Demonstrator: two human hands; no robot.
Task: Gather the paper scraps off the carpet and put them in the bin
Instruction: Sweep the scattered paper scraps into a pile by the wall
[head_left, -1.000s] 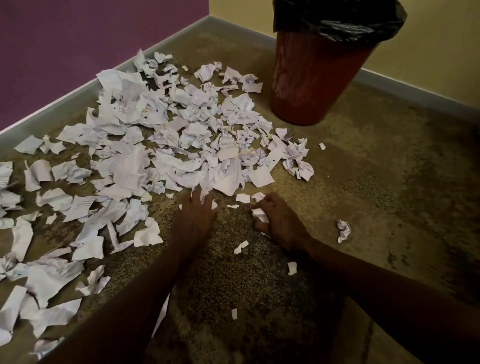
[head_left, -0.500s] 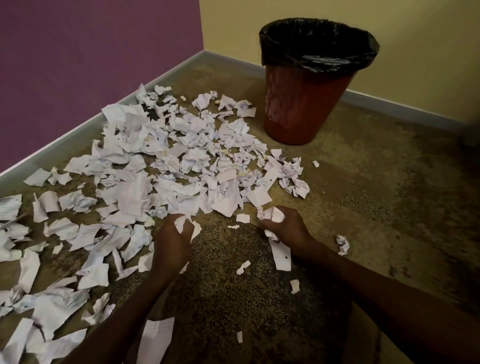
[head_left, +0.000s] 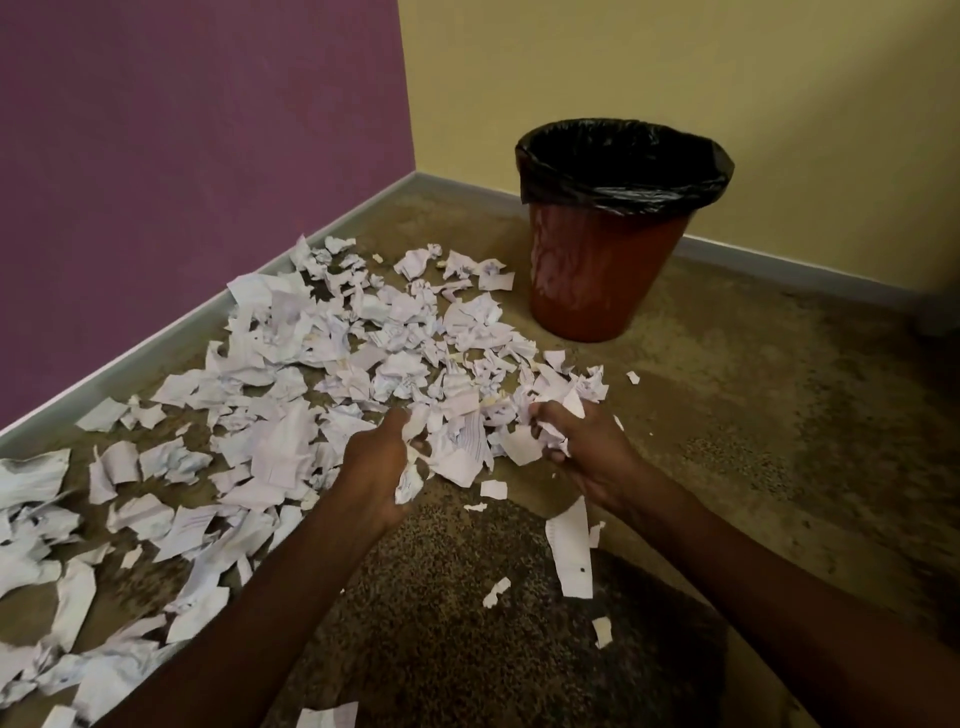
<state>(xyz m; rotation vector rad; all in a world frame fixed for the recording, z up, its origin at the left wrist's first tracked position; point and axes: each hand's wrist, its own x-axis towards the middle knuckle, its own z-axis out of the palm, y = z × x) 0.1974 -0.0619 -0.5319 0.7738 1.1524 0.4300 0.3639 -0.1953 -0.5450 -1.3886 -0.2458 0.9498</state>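
White torn and crumpled paper scraps (head_left: 322, 364) cover the brown carpet (head_left: 753, 426) from the far corner down to the lower left. My left hand (head_left: 376, 467) is raised above the pile's near edge, closed on a small bunch of scraps. My right hand (head_left: 582, 447) is lifted beside it, clutching a handful of scraps, and a long strip (head_left: 571, 556) hangs or falls below it. The red bin (head_left: 608, 270) with a black liner (head_left: 623, 161) stands upright beyond the pile, up and right of both hands.
A purple wall (head_left: 182, 156) with a pale skirting board runs along the left, a yellow wall (head_left: 675, 62) behind the bin. A few small scraps (head_left: 496, 592) lie on the carpet between my forearms. Bare carpet stretches to the right of the bin.
Both hands went from pressing on the carpet to closing on scraps and lifting them. The view tilted up, so the whole bin now shows.
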